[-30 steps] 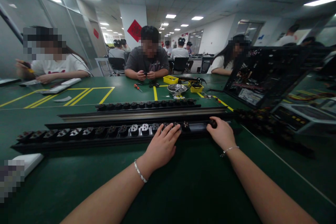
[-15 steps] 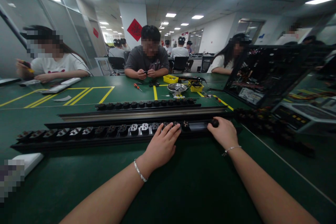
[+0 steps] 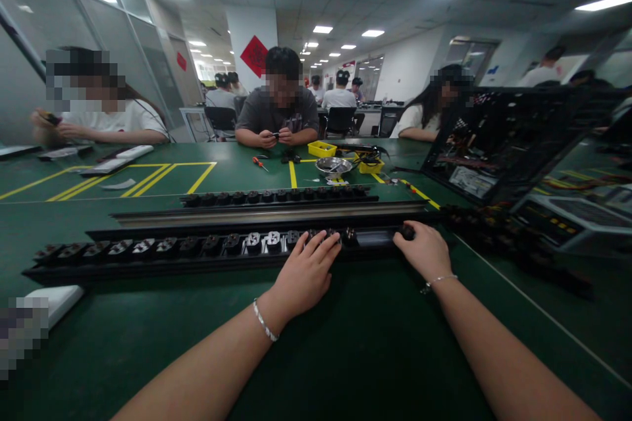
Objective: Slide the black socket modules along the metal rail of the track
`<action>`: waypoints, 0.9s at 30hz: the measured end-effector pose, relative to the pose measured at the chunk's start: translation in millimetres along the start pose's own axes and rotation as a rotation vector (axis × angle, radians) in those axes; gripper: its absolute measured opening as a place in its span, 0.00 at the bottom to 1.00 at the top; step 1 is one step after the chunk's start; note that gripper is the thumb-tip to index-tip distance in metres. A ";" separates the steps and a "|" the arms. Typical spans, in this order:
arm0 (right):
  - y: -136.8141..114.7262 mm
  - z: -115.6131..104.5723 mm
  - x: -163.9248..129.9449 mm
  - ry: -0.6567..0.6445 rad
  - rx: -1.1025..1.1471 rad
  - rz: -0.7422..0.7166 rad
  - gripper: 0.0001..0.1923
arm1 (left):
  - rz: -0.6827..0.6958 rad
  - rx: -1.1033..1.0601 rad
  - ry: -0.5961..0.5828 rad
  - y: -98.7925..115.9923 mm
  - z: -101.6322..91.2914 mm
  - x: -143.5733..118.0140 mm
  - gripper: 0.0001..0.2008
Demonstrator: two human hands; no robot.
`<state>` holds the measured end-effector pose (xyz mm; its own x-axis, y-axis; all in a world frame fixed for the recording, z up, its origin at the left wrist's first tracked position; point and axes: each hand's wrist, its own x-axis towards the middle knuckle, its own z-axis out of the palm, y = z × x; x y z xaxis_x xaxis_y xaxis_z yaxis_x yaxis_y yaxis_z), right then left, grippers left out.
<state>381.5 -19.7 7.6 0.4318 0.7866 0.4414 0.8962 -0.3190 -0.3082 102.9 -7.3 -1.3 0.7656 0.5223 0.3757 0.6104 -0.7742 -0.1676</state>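
A long black power strip rail [image 3: 148, 255] lies across the green table in front of me, with a row of socket modules [image 3: 257, 241] set in it. My left hand [image 3: 306, 273] rests on the rail with its fingertips on the sockets near the middle. My right hand [image 3: 423, 250] sits at the rail's right part, fingers curled over a small black socket module [image 3: 407, 231]. Between the two hands is an empty stretch of the rail [image 3: 370, 238].
A second rail and a metal strip [image 3: 266, 214] lie just behind. An open black computer case [image 3: 498, 145] stands at right, loose sockets [image 3: 494, 223] beside it. Yellow bins [image 3: 320, 148], a metal bowl [image 3: 333, 166] and a screwdriver [image 3: 259, 163] sit farther back. Other people work across the table.
Both hands have stayed in place on the rail. The person at far left has lowered their hands.
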 end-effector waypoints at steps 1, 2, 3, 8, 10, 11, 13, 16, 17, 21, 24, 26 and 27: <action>0.4 -0.2 0.3 -0.006 0.002 0.004 0.24 | 0.001 0.000 0.001 0.0 0.0 0.0 0.28; 0.9 -0.3 0.6 -0.011 0.005 0.008 0.24 | 0.002 -0.001 0.002 -0.1 0.0 0.0 0.28; 1.5 -0.3 0.9 -0.014 0.008 0.012 0.24 | 0.003 -0.002 0.003 -0.1 0.1 0.0 0.28; 5.4 2.1 1.5 -0.008 0.029 0.007 0.23 | -0.002 -0.010 0.008 0.1 0.3 0.1 0.28; 7.4 3.9 1.9 0.014 0.030 -0.007 0.24 | -0.002 -0.016 0.010 0.2 0.2 0.1 0.28; 8.3 4.7 2.1 0.025 0.027 -0.012 0.23 | -0.002 -0.018 0.012 0.3 0.0 0.1 0.27; 9.5 5.6 2.6 0.030 0.016 -0.014 0.23 | -0.003 -0.018 0.014 0.3 -0.3 0.0 0.27; 9.4 4.8 3.2 0.009 0.005 -0.005 0.24 | -0.002 -0.003 0.002 0.3 -0.8 0.0 0.27; 9.2 4.0 3.3 0.001 0.004 -0.005 0.24 | -0.002 0.002 -0.004 0.3 -0.9 0.1 0.27; 9.3 1.2 3.7 -0.021 0.003 0.007 0.23 | -0.002 0.007 -0.009 0.5 -1.2 -0.1 0.27; 10.8 0.4 4.1 -0.018 0.005 0.015 0.22 | -0.003 -0.001 -0.003 0.6 -1.1 -0.2 0.27; 11.6 0.3 4.3 -0.008 0.011 0.013 0.22 | -0.004 -0.008 0.002 0.6 -1.0 -0.2 0.27; 11.9 0.3 4.4 -0.003 0.014 0.012 0.22 | -0.005 -0.010 0.004 0.6 -1.0 -0.1 0.27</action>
<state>394.0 -19.9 5.6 0.4418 0.7846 0.4349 0.8896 -0.3209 -0.3249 103.0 -8.2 -0.5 0.7618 0.5245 0.3802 0.6120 -0.7752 -0.1568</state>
